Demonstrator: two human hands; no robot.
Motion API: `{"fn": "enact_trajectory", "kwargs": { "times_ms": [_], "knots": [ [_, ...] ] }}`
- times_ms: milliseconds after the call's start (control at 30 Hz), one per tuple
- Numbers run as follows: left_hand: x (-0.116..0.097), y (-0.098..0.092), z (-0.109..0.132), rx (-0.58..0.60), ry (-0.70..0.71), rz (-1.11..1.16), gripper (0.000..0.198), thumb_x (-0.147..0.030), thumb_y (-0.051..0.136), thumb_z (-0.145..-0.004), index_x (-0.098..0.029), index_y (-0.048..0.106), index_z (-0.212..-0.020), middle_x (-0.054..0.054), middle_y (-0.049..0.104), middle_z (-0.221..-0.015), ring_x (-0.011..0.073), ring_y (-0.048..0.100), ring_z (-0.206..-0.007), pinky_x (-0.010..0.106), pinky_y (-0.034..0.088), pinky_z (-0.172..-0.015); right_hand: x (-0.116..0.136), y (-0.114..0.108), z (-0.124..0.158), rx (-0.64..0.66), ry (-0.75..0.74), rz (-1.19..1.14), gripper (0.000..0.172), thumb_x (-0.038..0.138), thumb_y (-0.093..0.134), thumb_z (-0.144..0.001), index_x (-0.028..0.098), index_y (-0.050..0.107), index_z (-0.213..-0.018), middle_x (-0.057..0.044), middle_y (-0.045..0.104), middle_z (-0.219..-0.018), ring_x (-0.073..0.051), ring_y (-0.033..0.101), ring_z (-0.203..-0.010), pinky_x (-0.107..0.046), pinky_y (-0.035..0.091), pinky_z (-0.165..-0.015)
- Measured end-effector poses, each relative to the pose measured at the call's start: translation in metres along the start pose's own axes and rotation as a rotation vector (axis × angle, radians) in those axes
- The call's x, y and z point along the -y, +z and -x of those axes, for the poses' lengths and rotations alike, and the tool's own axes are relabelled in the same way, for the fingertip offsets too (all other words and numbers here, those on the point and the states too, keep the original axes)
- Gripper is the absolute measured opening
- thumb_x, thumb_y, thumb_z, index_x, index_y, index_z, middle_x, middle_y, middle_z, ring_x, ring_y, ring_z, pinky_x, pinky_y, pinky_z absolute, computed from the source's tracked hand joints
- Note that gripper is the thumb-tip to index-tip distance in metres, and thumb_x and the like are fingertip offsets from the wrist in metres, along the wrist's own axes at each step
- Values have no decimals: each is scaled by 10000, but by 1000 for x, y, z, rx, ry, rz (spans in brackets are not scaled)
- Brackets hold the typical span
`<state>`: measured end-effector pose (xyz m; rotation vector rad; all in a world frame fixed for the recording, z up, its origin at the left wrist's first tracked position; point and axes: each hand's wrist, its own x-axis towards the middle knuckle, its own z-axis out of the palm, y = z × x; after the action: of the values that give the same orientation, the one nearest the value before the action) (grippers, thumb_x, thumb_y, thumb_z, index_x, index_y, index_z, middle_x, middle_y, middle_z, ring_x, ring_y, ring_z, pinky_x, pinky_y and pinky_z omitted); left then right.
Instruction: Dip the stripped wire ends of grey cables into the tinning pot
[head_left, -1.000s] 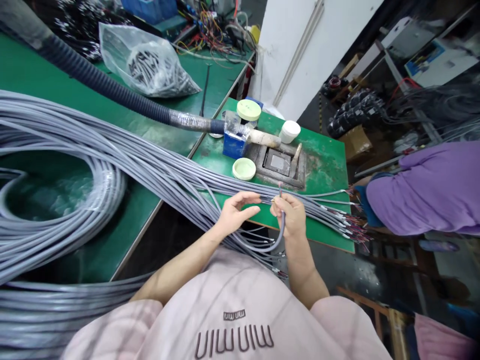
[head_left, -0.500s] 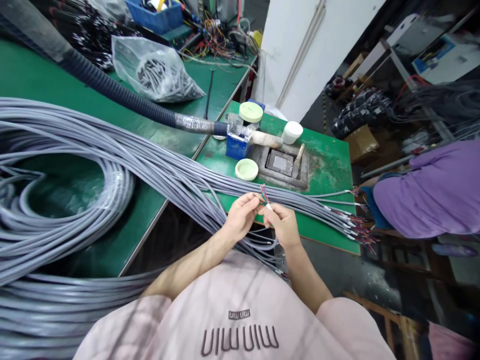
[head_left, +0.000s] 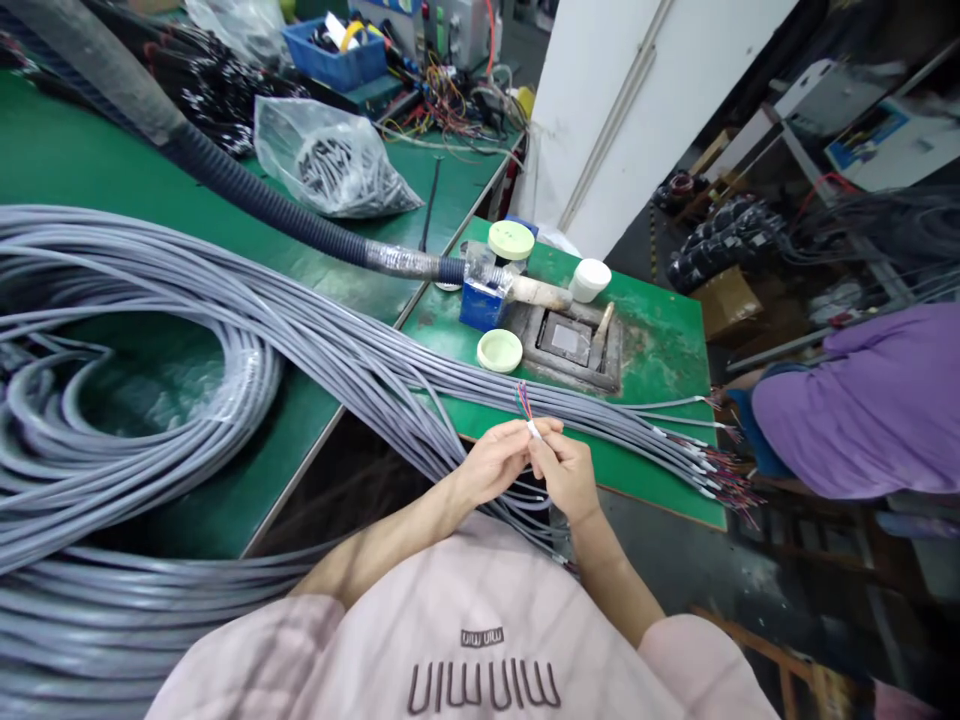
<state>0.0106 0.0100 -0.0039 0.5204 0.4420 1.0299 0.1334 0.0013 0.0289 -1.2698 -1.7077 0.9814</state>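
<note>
Close to my chest, the end of a grey cable (head_left: pixel 533 430) points up, with thin coloured wires (head_left: pixel 523 402) fanning out of its white-wrapped tip. My right hand (head_left: pixel 568 475) is closed on this cable just below the tip, thumb on top. Fingers of my left hand (head_left: pixel 495 460) are pinched together at the white part, touching the cable from the other side. Behind both hands runs a thick bundle of grey cables (head_left: pixel 450 375), its stripped wire ends (head_left: pixel 720 470) fanned out at the right. The cable's lower length is mostly hidden by my hands.
A soot-marked solder pot (head_left: pixel 568 338) is set in the green bench, with a hose (head_left: pixel 300 225) leading to it. Pale green lids (head_left: pixel 499 351) and a white cup (head_left: pixel 589 280) stand around it. Cable coils (head_left: pixel 247 380) lie left. A person in purple (head_left: pixel 855 400) is at right.
My left fingers have left the single wires they pinched and moved down to the white tip. The coloured wires now stand closer together. The view has shifted slightly.
</note>
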Motion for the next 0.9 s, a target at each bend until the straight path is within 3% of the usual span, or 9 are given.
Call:
{"fn": "enact_trajectory", "kwargs": {
  "times_ms": [167, 267, 400, 633, 733, 900],
  "knots": [
    [2, -4, 0, -88, 148, -183, 313, -457, 782, -679, -157, 736, -753, 52, 681, -874, 177, 605, -850, 304, 445, -837, 9, -17, -7, -135, -196, 205, 160, 288, 596, -852, 205, 651, -727, 5, 612, -691, -136, 557, -648, -276, 446, -640],
    [3, -2, 0, -64, 174, -321, 313, -469, 746, -719, -157, 730, -741, 39, 676, -820, 175, 600, -827, 323, 442, -852, 19, -25, -13, -198, -275, 302, 72, 270, 645, -821, 205, 651, -790, 5, 613, -719, -145, 561, -679, -287, 453, -661],
    [2, 5, 2, -39, 179, -420, 332, -487, 732, -722, -155, 720, -736, 35, 659, -766, 171, 588, -790, 326, 450, -826, 28, -24, -22, -201, -327, 397, 76, 251, 654, -814, 202, 629, -762, 6, 594, -703, -146, 560, -664, -299, 454, -656],
    [2, 1, 2, -76, 209, -403, 324, -462, 738, -723, -143, 696, -685, 12, 611, -690, 116, 519, -660, 263, 432, -690, 24, -16, -18, -334, -398, 290, 150, 181, 625, -840, 217, 617, -695, 23, 583, -623, -130, 531, -590, -304, 451, -625],
    [5, -4, 2, -120, 191, -362, 312, -452, 738, -731, -144, 696, -704, 13, 641, -710, 123, 550, -683, 268, 441, -733, 17, -16, -14, -382, -442, 260, 98, 175, 641, -831, 232, 649, -751, 17, 634, -655, -143, 558, -602, -326, 463, -636],
    [4, -3, 2, -129, 155, -234, 289, -432, 755, -720, -152, 736, -788, 51, 722, -835, 163, 627, -789, 297, 451, -836, 10, -20, -11, -354, -443, 262, 132, 139, 634, -834, 256, 686, -866, 3, 685, -754, -166, 608, -696, -352, 479, -691]
  ]
}}
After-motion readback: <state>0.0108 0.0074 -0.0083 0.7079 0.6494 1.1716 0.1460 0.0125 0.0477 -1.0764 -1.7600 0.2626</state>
